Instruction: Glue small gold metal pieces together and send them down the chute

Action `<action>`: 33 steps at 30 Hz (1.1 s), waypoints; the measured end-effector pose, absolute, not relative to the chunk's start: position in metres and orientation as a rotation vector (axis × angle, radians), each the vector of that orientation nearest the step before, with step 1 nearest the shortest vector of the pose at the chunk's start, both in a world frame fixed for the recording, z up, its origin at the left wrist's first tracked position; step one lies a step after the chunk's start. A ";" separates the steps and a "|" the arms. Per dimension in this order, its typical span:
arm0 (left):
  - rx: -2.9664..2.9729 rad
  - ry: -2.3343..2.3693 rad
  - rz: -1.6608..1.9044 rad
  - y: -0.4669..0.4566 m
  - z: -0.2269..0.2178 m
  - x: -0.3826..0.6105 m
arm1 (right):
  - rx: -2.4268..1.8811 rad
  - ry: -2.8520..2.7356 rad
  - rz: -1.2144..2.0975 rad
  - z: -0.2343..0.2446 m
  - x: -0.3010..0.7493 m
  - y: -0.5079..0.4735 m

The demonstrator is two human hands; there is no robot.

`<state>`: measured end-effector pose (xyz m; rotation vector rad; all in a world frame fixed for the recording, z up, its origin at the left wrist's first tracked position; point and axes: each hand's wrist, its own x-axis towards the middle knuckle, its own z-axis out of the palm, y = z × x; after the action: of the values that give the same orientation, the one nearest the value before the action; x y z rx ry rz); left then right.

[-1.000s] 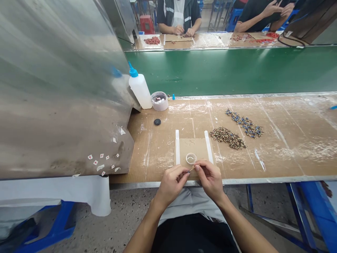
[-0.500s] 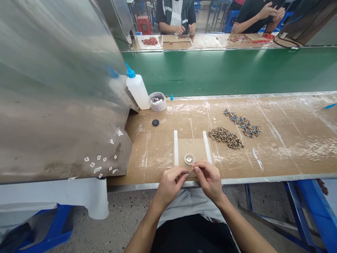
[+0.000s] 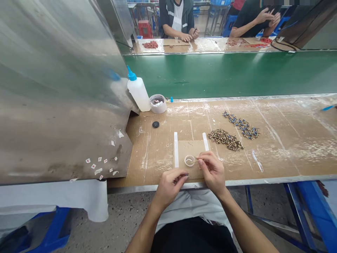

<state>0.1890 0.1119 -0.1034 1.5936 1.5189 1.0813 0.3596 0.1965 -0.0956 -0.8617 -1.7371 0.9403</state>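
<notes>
My right hand (image 3: 212, 171) is closed in a pinch on a thin wooden stick (image 3: 195, 161), whose tip reaches into a small clear cup (image 3: 189, 160) with white paste in it. My left hand (image 3: 171, 185) pinches a tiny dark bluish piece (image 3: 187, 175) between thumb and forefinger, mostly hidden by the fingers. The cup stands on a cardboard pad (image 3: 191, 146) with white tape strips along its sides. Right of the pad lies a pile of small brass-coloured and dark pieces (image 3: 225, 139). Behind it spreads a looser group of pieces with blue parts (image 3: 241, 125).
A squeeze bottle with a blue tip (image 3: 139, 95), a tape roll (image 3: 157, 104) holding scraps, and a black disc (image 3: 156, 124) stand at the left. A metal housing (image 3: 65, 105) borders the table there. Beyond the green belt (image 3: 210, 73), two people work with their hands.
My right hand has moved slightly up and right, taking the stick from the piece at my left fingers to the cup. My left hand stays nearly in place. The view has shifted a little.
</notes>
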 end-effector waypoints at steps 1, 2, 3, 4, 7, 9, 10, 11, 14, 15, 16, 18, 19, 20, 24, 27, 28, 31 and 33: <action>1.593 1.516 1.077 0.112 -0.103 0.189 | -0.853 -1.788 0.899 -0.094 0.358 0.199; 1.594 1.512 1.075 0.112 -0.103 0.188 | -0.842 -1.833 0.873 -0.093 0.356 0.200; 1.596 1.508 1.075 0.112 -0.103 0.188 | -0.832 -1.868 0.859 -0.093 0.354 0.200; 1.598 1.506 1.077 0.112 -0.104 0.187 | -0.824 -1.892 0.857 -0.093 0.352 0.200; 1.604 1.510 1.083 0.113 -0.105 0.185 | -0.812 -1.911 0.885 -0.096 0.351 0.199; 1.608 1.511 1.081 0.114 -0.107 0.183 | -0.821 -1.890 0.888 -0.098 0.356 0.201; 1.608 1.509 1.080 0.114 -0.108 0.182 | -0.846 -1.872 0.865 -0.099 0.361 0.204; 1.607 1.505 1.076 0.115 -0.109 0.182 | -0.893 -1.846 0.821 -0.099 0.369 0.208; 1.607 1.500 1.076 0.115 -0.112 0.179 | -1.148 -1.721 0.581 -0.099 0.404 0.226; 1.612 1.501 1.075 0.115 -0.112 0.179 | -1.241 -1.683 0.493 -0.100 0.418 0.233; 1.620 1.503 1.073 0.115 -0.113 0.178 | -1.322 -1.662 0.413 -0.100 0.433 0.240; 1.633 1.506 1.069 0.116 -0.113 0.177 | -1.439 -1.672 0.316 -0.102 0.459 0.253; 1.637 1.505 1.068 0.116 -0.113 0.177 | -1.470 -1.705 0.298 -0.104 0.470 0.258; 1.637 1.506 1.068 0.116 -0.114 0.177 | -1.482 -1.754 0.299 -0.105 0.478 0.262; 1.644 1.519 1.072 0.116 -0.113 0.177 | -1.437 -1.992 0.310 -0.106 0.491 0.274; 1.657 1.546 1.085 0.114 -0.114 0.177 | -1.395 -2.118 0.259 -0.108 0.490 0.279; 1.664 1.561 1.094 0.113 -0.115 0.177 | -1.378 -2.147 0.239 -0.110 0.490 0.281; 1.714 1.590 1.144 0.112 -0.125 0.174 | -1.328 -2.199 0.163 -0.122 0.490 0.287; 1.760 1.546 1.183 0.114 -0.136 0.171 | -1.275 -2.203 0.099 -0.132 0.490 0.292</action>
<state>0.1713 0.1142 -0.1356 1.7598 1.5462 1.1831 0.4904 0.2922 -0.1321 -1.2752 -2.2033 0.0990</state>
